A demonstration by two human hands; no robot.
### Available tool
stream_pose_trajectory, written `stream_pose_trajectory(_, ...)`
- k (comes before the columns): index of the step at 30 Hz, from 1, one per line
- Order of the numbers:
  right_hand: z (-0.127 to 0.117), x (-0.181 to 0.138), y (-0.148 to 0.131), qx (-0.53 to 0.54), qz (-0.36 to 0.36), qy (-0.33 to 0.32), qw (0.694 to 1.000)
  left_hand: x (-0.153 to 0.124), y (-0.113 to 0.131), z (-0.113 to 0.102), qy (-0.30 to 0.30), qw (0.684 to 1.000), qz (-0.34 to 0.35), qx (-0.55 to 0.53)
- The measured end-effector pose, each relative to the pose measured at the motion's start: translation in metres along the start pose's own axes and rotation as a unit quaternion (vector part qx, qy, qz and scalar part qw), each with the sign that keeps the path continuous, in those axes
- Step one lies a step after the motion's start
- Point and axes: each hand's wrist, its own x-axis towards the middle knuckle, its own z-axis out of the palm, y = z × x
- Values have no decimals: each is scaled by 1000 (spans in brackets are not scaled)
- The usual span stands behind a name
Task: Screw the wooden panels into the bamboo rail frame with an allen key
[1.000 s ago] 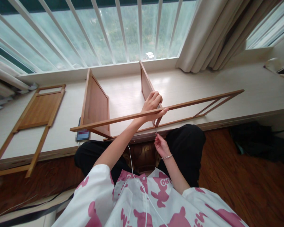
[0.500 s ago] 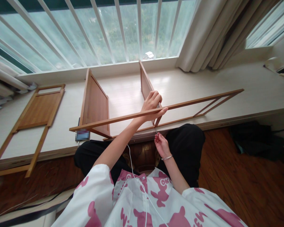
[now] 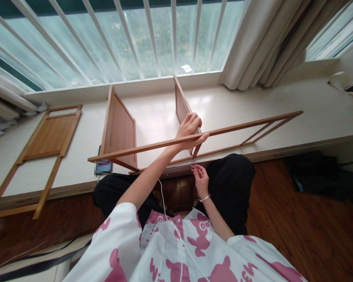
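Note:
A partly joined wooden shelf frame stands on the white window ledge, its long side frame [image 3: 244, 127] towards me and two panels reaching back to the window. My left hand [image 3: 190, 127] is closed around the front end of the middle panel [image 3: 182, 101], its thumb under the upper rail. Farther left stands the end panel [image 3: 119, 125]. Below the lower rail, my right hand [image 3: 200, 178] pinches a thin metal rod [image 3: 194, 162], like a hex key, pointing up at the joint under the middle panel. Its tip is too small to make out.
Another wooden side frame [image 3: 45, 141] lies flat on the ledge [image 3: 155, 98] at the left, overhanging the edge. A phone [image 3: 102, 167] with a blurred screen lies by the end panel. A white cable [image 3: 161, 192] hangs before me. Dark cloth [image 3: 320, 174] lies at the right.
My right hand has turned at the wrist, its fingers now more upright and slightly left around the thin metal rod. My left hand keeps its grip and the shelf frame stays nearly still.

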Motion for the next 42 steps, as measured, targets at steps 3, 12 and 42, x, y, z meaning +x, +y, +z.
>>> stream_pose_trajectory(3, 1, 1, 1, -37, -19, 10, 999, 0, 0, 0, 2, 1000, 1, -1)
stream_pose_trajectory(12, -2, 4, 1, -67, -38, -8, 997, 0, 1, 0, -1, 1000, 0, -1)
stream_pose_trajectory(42, 10, 2, 10, 91, 97, 82, 988, 0, 0, 0, 2, 1000, -3, -9)
